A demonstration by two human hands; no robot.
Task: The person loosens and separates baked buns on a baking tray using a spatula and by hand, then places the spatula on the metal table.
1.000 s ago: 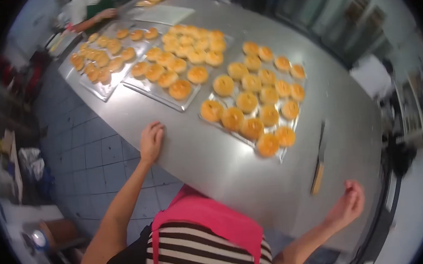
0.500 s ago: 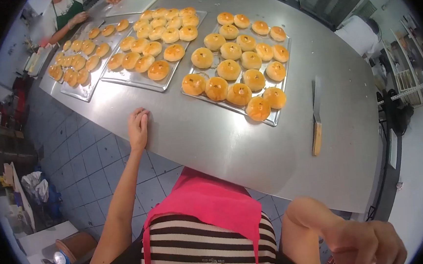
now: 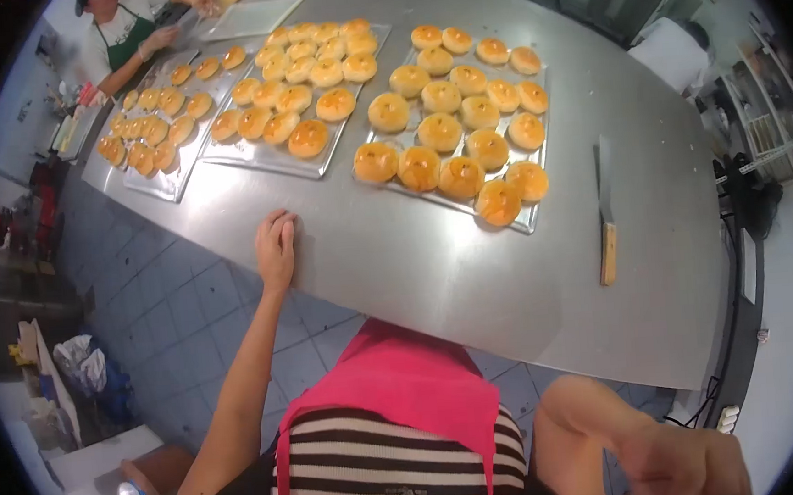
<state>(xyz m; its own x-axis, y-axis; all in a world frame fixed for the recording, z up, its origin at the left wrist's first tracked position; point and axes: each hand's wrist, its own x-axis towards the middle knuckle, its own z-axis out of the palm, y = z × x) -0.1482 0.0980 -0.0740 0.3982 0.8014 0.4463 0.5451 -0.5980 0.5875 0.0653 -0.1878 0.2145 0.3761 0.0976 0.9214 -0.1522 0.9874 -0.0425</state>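
Note:
My left hand (image 3: 276, 248) rests on the near edge of the steel table (image 3: 397, 257). Its fingers are loosely bent against the metal, and I see nothing in it. My right hand (image 3: 682, 457) is raised close to the camera at the lower right, off the table. Its fingers curl downward, and the fingertips fall outside the frame, so whatever they hold is hidden. Beyond my left hand lie the middle tray (image 3: 266, 161) and the right tray (image 3: 514, 218), each bearing several glossy golden buns (image 3: 440, 132). Neither hand touches them.
A spatula (image 3: 607, 214) with a wooden handle lies on the table's right side. Another tray (image 3: 165, 192) of buns sits at the left. A co-worker in a green apron (image 3: 127, 36) stands at the far left, near a white board (image 3: 256, 16).
The view has shifted slightly, so the table and trays appear a little further right. My left hand stays at the table edge, and my right hand remains raised, slightly lower in the frame.

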